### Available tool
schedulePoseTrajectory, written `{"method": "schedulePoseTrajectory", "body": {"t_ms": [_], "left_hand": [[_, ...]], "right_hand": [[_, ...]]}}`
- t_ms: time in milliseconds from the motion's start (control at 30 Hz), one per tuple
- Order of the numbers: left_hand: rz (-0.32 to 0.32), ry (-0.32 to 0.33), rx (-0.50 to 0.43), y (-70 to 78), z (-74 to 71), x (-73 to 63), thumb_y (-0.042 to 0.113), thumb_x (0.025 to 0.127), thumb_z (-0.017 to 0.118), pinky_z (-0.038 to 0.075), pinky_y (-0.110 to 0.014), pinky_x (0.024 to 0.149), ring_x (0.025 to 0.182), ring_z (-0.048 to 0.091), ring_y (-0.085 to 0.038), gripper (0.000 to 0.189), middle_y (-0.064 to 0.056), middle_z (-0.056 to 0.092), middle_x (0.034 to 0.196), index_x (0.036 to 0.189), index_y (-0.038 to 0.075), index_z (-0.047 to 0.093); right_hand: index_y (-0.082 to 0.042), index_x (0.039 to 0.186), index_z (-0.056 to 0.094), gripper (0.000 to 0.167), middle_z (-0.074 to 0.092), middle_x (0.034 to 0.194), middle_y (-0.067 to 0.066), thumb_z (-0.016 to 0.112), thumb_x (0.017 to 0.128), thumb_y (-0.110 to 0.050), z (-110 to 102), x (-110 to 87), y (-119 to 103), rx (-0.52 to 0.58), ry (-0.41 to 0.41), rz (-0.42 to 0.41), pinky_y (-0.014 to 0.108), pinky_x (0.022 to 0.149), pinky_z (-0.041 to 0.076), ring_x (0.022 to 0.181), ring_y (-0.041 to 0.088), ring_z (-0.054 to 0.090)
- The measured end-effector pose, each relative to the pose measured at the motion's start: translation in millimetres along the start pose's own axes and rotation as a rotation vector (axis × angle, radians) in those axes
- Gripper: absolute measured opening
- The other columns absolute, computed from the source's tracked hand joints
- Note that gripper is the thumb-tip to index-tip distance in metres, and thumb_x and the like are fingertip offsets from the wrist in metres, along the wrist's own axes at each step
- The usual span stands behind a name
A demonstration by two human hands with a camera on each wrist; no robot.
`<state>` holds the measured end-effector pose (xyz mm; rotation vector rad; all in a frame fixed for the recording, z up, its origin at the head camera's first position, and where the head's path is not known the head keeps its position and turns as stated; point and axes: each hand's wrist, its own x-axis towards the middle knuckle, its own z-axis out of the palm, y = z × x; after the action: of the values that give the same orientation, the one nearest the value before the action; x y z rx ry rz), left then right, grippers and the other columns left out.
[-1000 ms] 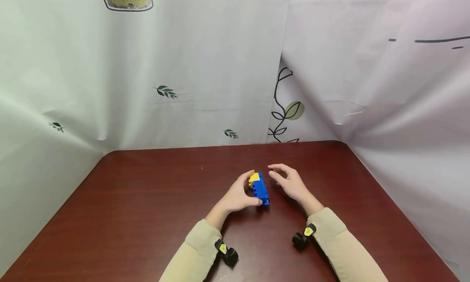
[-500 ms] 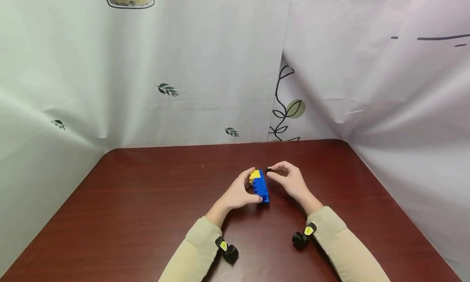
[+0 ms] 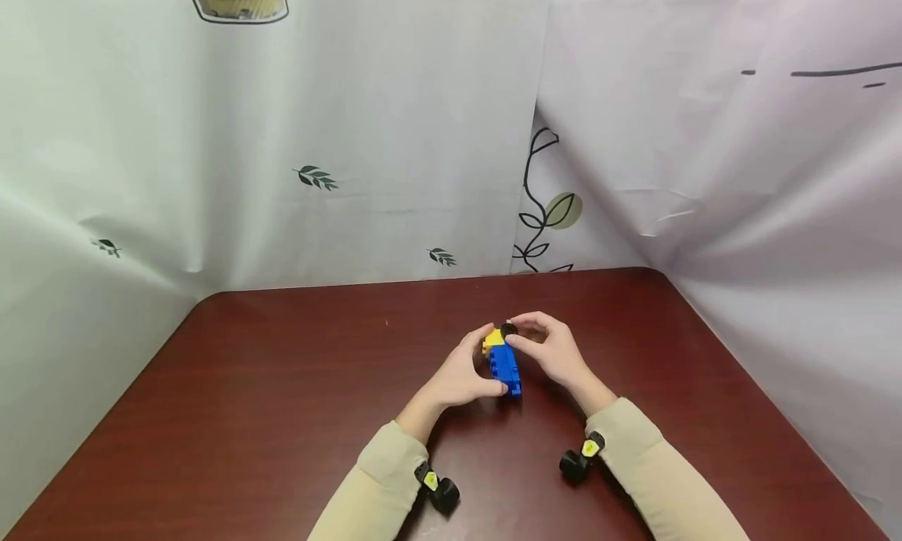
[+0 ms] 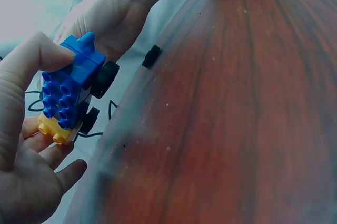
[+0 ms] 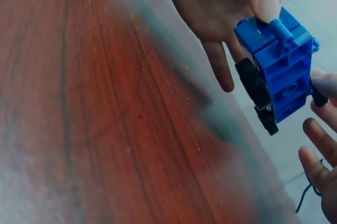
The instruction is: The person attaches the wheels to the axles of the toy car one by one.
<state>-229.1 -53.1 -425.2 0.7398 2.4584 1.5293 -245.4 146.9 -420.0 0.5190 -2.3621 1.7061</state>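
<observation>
My left hand (image 3: 461,373) holds a toy brick vehicle (image 3: 503,365), blue with a yellow end, tilted on its side. Its thumb presses the blue end while its fingers support the yellow end. In the left wrist view, round studs show on the vehicle's top and a black wheel (image 4: 105,79) sits on its lower side, beside a second one. My right hand (image 3: 560,353) pinches another black wheel (image 3: 509,330) against the vehicle's far end. The right wrist view shows the blue underside (image 5: 287,74); the pinched wheel is partly hidden there.
A reddish-brown table (image 3: 282,400) lies under both hands. Behind it hangs a pale printed curtain (image 3: 395,134). Black wrist cameras (image 3: 444,494) are strapped over both sleeves. A small black object (image 4: 151,56) appears by the table edge in the left wrist view.
My right hand has moved slightly left, bringing the black wheel from beside the vehicle up to its far end. The left hand keeps its hold on the vehicle, nearly still.
</observation>
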Motion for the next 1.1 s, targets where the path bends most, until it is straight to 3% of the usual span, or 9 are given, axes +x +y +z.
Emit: {"method": "schedulePoseTrajectory", "body": {"t_ms": [233,400,533,633,767,900,1100], "left_hand": [[0.023,0.009,0.082,7.3,-2.6,0.7,0.03,0.069,0.074,0.037,-0.049,0.108,0.134,0.038,-0.026,0.097,-0.009,0.031,0.151,0.149,0.008,0.024],[0.045,0.005,0.14,11.8,2.3,-3.7,0.031,0.067,0.075,0.037,-0.045,0.108,0.132,0.039,-0.021,0.099,-0.005,0.033,0.15,0.15,0.011,0.025],[0.106,0.019,0.189,16.8,7.6,-5.2,0.033,0.066,0.076,0.038,-0.044,0.108,0.132,0.04,-0.019,0.101,-0.004,0.032,0.151,0.15,0.01,0.023],[0.142,0.061,0.182,20.1,9.2,-5.1,0.031,0.066,0.076,0.04,-0.045,0.106,0.13,0.041,-0.02,0.101,-0.004,0.031,0.151,0.15,0.009,0.023],[0.15,0.082,0.156,19.9,12.3,-6.6,0.029,0.067,0.076,0.04,-0.046,0.105,0.13,0.041,-0.021,0.101,-0.005,0.03,0.151,0.15,0.009,0.022],[0.138,0.065,0.13,17.9,15.4,-7.2,0.028,0.068,0.076,0.038,-0.047,0.107,0.132,0.039,-0.021,0.102,-0.005,0.027,0.153,0.151,0.012,0.019],[0.114,0.065,0.095,18.2,14.4,-3.8,0.026,0.069,0.076,0.033,-0.049,0.11,0.136,0.036,-0.022,0.105,-0.002,0.023,0.156,0.153,0.016,0.014]], "right_hand": [[-0.012,0.112,0.069,0.031,0.069,0.11,0.01,0.071,0.084,-0.027,-2.4,2.1,-5.2,-0.036,-0.027,0.028,0.022,0.076,0.054,0.089,0.017,0.064],[-0.005,0.108,0.071,0.03,0.069,0.11,0.012,0.068,0.087,-0.025,-1.8,-1.6,-5.9,0.073,-0.011,0.082,0.02,0.082,0.053,0.095,0.008,0.063],[0.003,0.111,0.065,0.034,0.065,0.112,0.018,0.066,0.089,-0.022,-0.2,-2.4,-7.8,0.184,0.018,0.143,0.022,0.082,0.054,0.091,0.006,0.063],[0.003,0.124,0.056,0.045,0.057,0.124,0.019,0.062,0.091,-0.027,0.9,-0.8,-10.9,0.261,-0.012,0.199,0.026,0.085,0.054,0.095,0.008,0.062],[-0.005,0.14,0.044,0.057,0.048,0.138,0.017,0.054,0.095,-0.038,0.9,-2.6,-12.9,0.359,-0.121,0.31,0.034,0.086,0.055,0.102,0.012,0.063],[-0.009,0.142,0.042,0.057,0.05,0.137,0.013,0.05,0.096,-0.041,0.1,-5.7,-12.8,0.43,-0.187,0.377,0.039,0.082,0.056,0.104,0.014,0.063],[-0.007,0.137,0.047,0.053,0.055,0.128,0.009,0.051,0.096,-0.04,1.1,-4.1,-14.8,0.463,-0.149,0.357,0.04,0.075,0.057,0.098,0.013,0.063]]}}
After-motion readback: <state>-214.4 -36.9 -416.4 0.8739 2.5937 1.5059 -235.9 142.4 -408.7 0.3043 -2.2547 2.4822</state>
